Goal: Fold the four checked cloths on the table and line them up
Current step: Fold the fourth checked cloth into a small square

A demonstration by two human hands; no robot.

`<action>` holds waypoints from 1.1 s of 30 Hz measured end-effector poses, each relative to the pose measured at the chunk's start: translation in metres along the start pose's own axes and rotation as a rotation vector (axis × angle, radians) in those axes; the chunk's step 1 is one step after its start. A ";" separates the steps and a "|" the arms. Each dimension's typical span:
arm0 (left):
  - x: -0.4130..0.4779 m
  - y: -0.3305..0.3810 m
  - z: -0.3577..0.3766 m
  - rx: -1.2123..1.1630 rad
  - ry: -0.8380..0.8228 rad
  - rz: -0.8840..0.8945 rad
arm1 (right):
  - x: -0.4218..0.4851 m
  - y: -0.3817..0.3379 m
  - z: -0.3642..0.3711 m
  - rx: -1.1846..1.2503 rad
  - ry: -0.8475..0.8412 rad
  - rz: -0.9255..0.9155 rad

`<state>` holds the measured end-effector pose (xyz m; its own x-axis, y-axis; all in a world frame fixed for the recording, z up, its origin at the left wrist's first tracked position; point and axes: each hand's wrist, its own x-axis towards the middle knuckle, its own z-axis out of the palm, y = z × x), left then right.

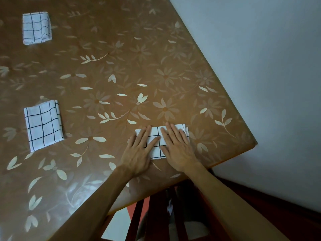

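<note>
Two bare forearms reach in from the bottom edge, and below them the dark wooden chair (156,216) stands tucked against the near edge of the table (121,70), its upright slats showing with a patch of orange and white floor (121,221) beside them. On the near right part of the table, close to its corner, lies a folded checked cloth (155,132), white with thin black lines. Both hands rest on it palm down. The left hand (139,150) lies flat with its fingers straight and close together, covering the left part of the cloth, the heel of the palm on the table. The right hand (178,148) lies just beside it, fingers straight and slightly spread over the right part; neither hand grips anything. Well apart to the left, a second folded cloth (43,126) lies flat, with folded layers showing at its right edge. Farther away on the left lies a third folded cloth (36,28), roughly in a row with the second. A glossy brown covering printed with pale flowers and leaves spreads over the table. To the right stands a plain pale wall (260,66).
</note>
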<state>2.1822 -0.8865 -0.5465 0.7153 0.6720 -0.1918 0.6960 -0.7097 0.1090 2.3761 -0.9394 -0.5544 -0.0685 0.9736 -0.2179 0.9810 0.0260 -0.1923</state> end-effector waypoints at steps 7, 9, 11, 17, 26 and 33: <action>-0.008 -0.020 -0.007 -0.040 -0.022 -0.021 | -0.019 0.025 -0.005 -0.007 0.025 0.147; -0.007 -0.014 -0.009 -0.039 -0.031 -0.058 | -0.021 0.027 -0.005 -0.002 0.023 0.169; -0.002 0.001 -0.013 -0.059 -0.024 -0.148 | -0.021 0.025 -0.005 -0.008 0.027 0.176; 0.037 0.034 -0.009 -0.024 0.051 -0.148 | -0.021 0.012 -0.004 -0.030 0.072 0.084; 0.010 0.006 0.009 0.031 0.004 -0.160 | -0.039 0.041 -0.013 -0.035 -0.006 0.140; -0.005 0.006 0.002 -0.096 -0.016 -0.244 | -0.047 0.021 -0.041 0.207 0.061 0.382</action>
<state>2.1831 -0.8947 -0.5464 0.5247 0.8169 -0.2396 0.8513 -0.5030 0.1494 2.4076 -0.9752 -0.5091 0.3091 0.9162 -0.2552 0.8764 -0.3786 -0.2976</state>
